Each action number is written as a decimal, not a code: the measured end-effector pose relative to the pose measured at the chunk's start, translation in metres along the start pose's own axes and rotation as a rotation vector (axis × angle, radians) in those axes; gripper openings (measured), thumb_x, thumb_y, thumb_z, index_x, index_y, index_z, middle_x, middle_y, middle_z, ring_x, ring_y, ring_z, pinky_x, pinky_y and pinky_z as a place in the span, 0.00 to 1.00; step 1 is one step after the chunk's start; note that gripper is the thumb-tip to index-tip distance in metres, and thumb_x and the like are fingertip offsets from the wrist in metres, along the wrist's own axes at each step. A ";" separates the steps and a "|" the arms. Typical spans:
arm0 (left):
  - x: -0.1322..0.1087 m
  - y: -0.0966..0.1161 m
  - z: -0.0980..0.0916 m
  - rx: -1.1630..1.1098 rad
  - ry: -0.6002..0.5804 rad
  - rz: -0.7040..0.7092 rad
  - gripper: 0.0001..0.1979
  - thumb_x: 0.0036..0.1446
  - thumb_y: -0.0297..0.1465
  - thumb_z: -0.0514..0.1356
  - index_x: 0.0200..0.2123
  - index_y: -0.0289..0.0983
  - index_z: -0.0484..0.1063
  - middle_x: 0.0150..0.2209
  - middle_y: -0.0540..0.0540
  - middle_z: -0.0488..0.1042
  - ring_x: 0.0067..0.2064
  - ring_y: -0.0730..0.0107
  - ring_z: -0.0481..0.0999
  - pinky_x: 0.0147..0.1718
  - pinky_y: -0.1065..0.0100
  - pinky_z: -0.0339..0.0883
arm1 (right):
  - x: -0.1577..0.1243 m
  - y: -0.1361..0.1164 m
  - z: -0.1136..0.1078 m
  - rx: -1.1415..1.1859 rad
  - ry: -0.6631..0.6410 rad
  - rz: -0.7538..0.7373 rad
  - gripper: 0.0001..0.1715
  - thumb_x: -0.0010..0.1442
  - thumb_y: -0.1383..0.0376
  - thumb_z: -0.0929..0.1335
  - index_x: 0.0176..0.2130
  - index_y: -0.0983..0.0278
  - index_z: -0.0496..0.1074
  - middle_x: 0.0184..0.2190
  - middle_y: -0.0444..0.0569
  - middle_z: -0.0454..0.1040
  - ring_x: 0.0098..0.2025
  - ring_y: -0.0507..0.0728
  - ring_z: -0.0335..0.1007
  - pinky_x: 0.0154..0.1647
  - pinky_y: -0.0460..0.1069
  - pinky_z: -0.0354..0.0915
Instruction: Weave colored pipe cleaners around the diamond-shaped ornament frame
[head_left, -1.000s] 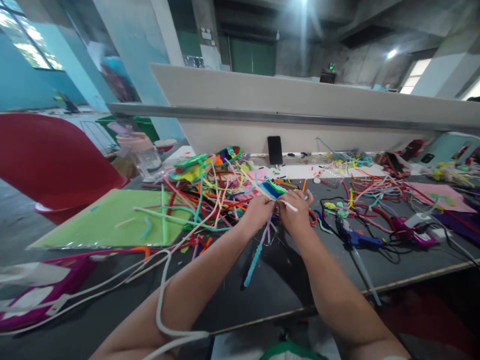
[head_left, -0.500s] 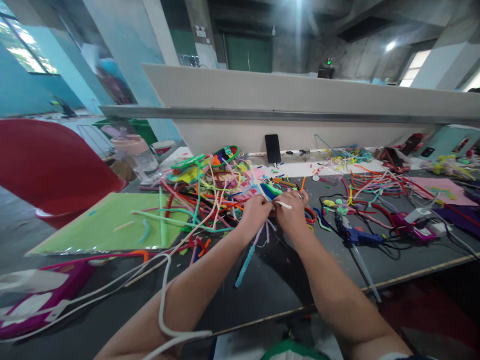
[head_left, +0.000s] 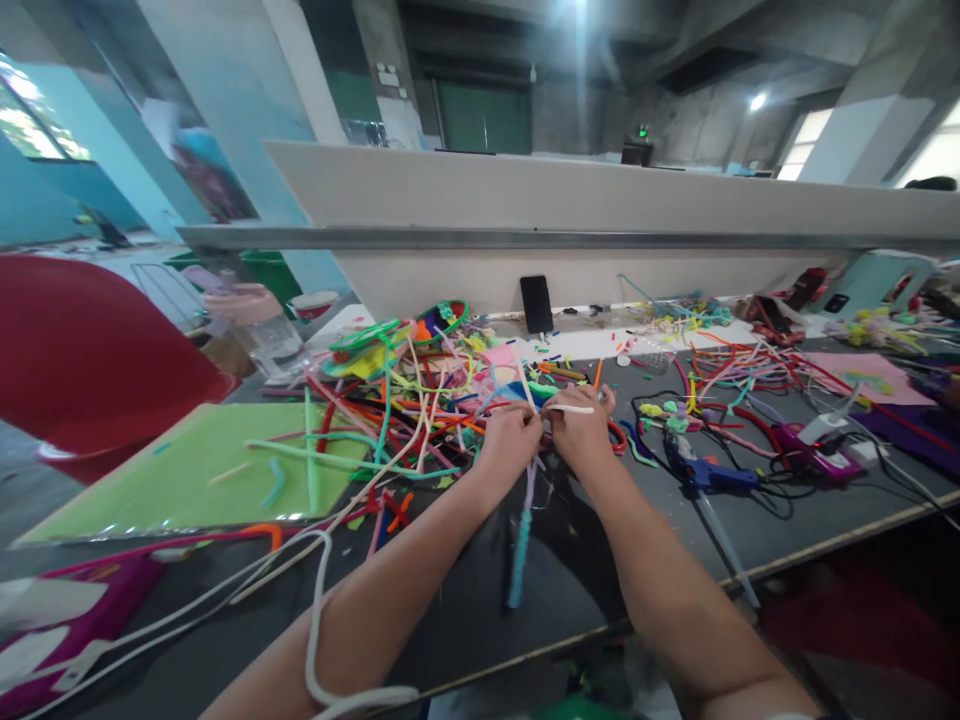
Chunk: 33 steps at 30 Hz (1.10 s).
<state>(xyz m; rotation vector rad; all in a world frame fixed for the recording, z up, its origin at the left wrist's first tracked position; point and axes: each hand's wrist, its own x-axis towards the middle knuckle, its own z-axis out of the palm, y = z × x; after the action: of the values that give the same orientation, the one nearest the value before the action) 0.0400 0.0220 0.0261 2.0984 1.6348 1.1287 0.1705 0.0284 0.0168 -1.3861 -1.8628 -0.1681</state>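
Close together over the dark tabletop, my left hand (head_left: pixel 512 440) and my right hand (head_left: pixel 581 432) are both closed in pinches. A white pipe cleaner (head_left: pixel 576 408) runs across the fingers of my right hand, its free end pointing right. From between my fingertips a cream pipe cleaner strand (head_left: pixel 526 378) rises, pinched by my left hand. Below my hands hangs a fuzzy stem, lavender on top with a light-blue lower part (head_left: pixel 519 565). Where the strands meet is hidden by my fingers. Behind lies a heap of coloured pipe cleaners (head_left: pixel 420 400).
On the right lie a blue glue gun (head_left: pixel 720 475) and a magenta power strip (head_left: pixel 814 455) with cables. A green sheet in clear wrap (head_left: pixel 187 470) lies left, near a white cable (head_left: pixel 319 620). A phone (head_left: pixel 536 303) leans against the back panel; a bottle (head_left: pixel 259 325) stands at left.
The blue-ended stem under my hands has swung from slanting down-left to nearly upright. The white strand in my right hand now lies more level. The whole view has shifted slightly.
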 end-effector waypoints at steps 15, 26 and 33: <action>-0.005 -0.001 0.012 0.051 0.081 0.014 0.05 0.51 0.24 0.56 0.26 0.36 0.71 0.30 0.44 0.76 0.34 0.65 0.74 0.34 0.67 0.65 | 0.002 0.002 -0.001 -0.043 -0.061 0.001 0.07 0.56 0.65 0.67 0.33 0.59 0.76 0.41 0.49 0.75 0.48 0.62 0.61 0.58 0.61 0.36; -0.012 -0.005 0.011 0.113 0.008 0.062 0.04 0.53 0.25 0.54 0.27 0.36 0.67 0.29 0.44 0.72 0.34 0.65 0.71 0.35 0.66 0.62 | 0.000 0.001 0.006 -0.043 -0.103 0.022 0.07 0.55 0.67 0.67 0.31 0.59 0.76 0.40 0.49 0.74 0.49 0.62 0.59 0.57 0.61 0.36; -0.009 -0.004 0.007 0.064 0.034 -0.006 0.03 0.53 0.27 0.55 0.28 0.36 0.68 0.28 0.47 0.71 0.32 0.68 0.70 0.32 0.67 0.60 | -0.002 -0.001 0.004 -0.039 0.016 0.107 0.05 0.55 0.61 0.69 0.31 0.58 0.76 0.44 0.48 0.73 0.49 0.62 0.59 0.56 0.60 0.39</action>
<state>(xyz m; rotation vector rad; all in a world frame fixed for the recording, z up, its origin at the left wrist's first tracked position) 0.0413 0.0168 0.0148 2.1228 1.7131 1.1301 0.1680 0.0283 0.0133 -1.5028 -1.7756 -0.1620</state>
